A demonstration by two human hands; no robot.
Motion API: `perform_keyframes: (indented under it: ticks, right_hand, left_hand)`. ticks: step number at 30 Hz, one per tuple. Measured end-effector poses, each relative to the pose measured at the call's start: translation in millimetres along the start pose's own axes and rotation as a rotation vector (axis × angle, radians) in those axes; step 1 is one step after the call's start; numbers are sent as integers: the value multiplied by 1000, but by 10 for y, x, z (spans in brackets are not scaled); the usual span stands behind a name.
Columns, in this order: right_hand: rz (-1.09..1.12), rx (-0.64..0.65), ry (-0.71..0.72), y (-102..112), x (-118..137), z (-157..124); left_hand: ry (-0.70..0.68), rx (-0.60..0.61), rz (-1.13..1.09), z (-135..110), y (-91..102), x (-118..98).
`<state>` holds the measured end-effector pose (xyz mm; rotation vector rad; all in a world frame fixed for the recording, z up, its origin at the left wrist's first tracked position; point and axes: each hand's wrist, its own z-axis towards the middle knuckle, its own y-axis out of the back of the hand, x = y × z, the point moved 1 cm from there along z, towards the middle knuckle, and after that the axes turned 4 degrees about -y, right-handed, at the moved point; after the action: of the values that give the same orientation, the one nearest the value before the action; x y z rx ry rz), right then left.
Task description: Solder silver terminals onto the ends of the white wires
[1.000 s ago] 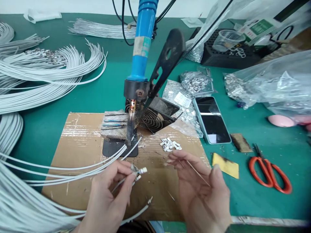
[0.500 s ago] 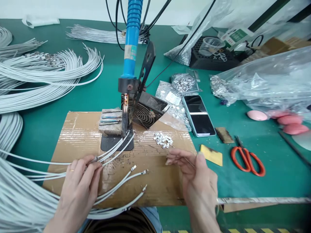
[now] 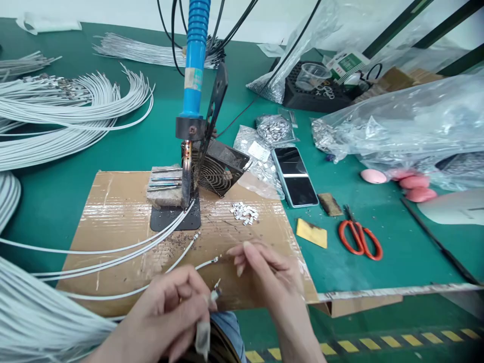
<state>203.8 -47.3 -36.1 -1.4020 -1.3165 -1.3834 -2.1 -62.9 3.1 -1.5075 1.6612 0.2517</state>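
Note:
My left hand (image 3: 176, 310) is closed at the front edge of the cardboard, fingers pinched round a white cable whose metal terminal (image 3: 217, 285) pokes out past the fingertips. A whitish translucent strip (image 3: 203, 337) hangs at those fingers; its kind is unclear. My right hand (image 3: 270, 275) is closed with fingertips together, just right of another cable's terminal (image 3: 215, 259); what it pinches, if anything, is too fine to make out. Several white cables (image 3: 166, 233) run to the tip of an upright soldering iron (image 3: 186, 176) with a blue handle (image 3: 194, 65).
Small metal terminals (image 3: 245, 213) lie on the cardboard (image 3: 121, 201). To the right are a yellow sponge (image 3: 312, 233), orange-handled scissors (image 3: 359, 239) and a phone (image 3: 297, 176). A small fan (image 3: 217, 169) stands behind the iron. Cable bundles (image 3: 45, 307) fill the left side.
My left hand has left the cables near the iron and moved right and towards my body. My right hand has moved left, its fingers closer together. The view has shifted slightly right.

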Motion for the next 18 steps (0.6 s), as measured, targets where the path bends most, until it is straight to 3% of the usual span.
perform_keyframes:
  ticks: [4, 9, 18]
  right_hand:
    - [219, 233, -85, -258, 95, -150]
    - [342, 293, -181, -429, 71, -179]
    - [501, 327, -282, -466, 72, -217]
  left_hand:
    - [-63, -98, -108, 112, 90, -60]
    - [-34, -115, -155, 49, 108, -32]
    - [8, -73, -147, 69, 86, -3]
